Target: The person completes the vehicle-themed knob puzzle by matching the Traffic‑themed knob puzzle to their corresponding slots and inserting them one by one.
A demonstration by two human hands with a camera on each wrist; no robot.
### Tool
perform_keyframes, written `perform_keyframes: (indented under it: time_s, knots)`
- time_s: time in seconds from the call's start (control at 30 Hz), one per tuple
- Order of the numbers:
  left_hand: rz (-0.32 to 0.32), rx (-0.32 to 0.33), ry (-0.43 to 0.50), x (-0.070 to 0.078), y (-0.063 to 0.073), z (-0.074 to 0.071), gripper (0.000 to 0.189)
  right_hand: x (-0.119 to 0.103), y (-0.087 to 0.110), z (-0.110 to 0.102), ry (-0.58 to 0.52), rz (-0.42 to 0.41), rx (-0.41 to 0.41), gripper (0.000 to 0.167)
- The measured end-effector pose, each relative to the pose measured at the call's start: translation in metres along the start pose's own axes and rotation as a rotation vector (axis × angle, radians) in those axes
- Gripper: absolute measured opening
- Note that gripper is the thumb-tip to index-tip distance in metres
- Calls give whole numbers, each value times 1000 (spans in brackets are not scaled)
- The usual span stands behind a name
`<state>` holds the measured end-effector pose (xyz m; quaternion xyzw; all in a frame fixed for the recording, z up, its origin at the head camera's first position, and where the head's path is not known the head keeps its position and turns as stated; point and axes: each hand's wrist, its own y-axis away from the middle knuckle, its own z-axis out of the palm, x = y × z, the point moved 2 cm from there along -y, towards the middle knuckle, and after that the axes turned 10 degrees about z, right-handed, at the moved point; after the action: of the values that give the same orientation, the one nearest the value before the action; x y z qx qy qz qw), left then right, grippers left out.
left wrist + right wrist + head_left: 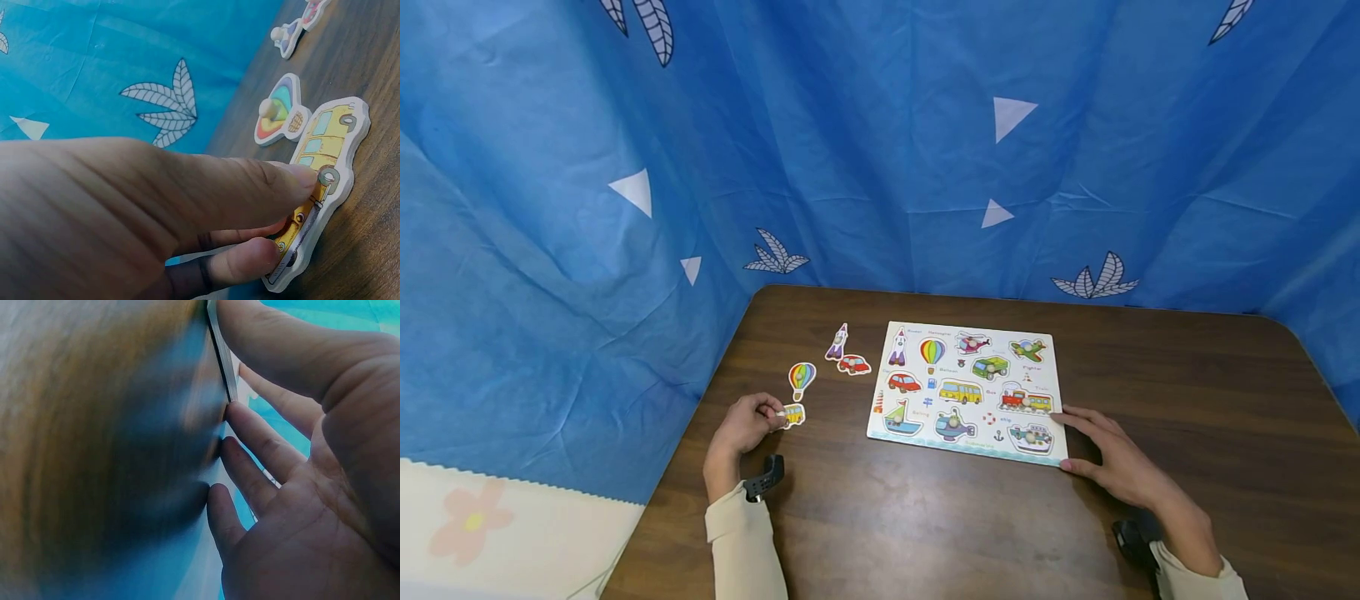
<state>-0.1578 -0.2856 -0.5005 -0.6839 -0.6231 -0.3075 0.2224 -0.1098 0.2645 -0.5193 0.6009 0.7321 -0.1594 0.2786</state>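
Observation:
Between thumb and fingers, my left hand (747, 428) pinches a yellow bus puzzle piece (331, 140); its knob is hidden behind the thumb. The piece lies at or just above the table, which I cannot tell. Just beyond it is a hot-air balloon piece (802, 377), with its knob showing in the left wrist view. My right hand (1116, 458) rests at the right edge of a white vehicle puzzle board (917, 454), fingers extended. In the right wrist view, the thumb and fingers are near the board's thin edge (222, 356), and other fingertips touch the table.
Farther back, left of the board, a rocket piece (837, 342) and a red car piece (853, 365) lie close together on the brown wooden table (925, 517). Blue curtains (880, 167) hang behind the table and along its left side.

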Motion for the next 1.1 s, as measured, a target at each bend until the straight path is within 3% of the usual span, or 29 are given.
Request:
perform_keyframes:
  time_s: [0.67, 0.87, 1.0, 1.1]
  knots:
    - [46, 53, -79, 5, -4, -1, 11, 0, 0, 0, -5, 9, -5, 65]
    - [125, 58, -97, 30, -11, 4, 10, 1, 1, -1, -7, 5, -2, 65]
    - [204, 35, -121, 51, -19, 15, 10, 1, 1, 0, -10, -1, -2, 65]
    - [225, 8, -132, 63, -24, 24, 10, 1, 1, 1, -10, -7, -5, 65]
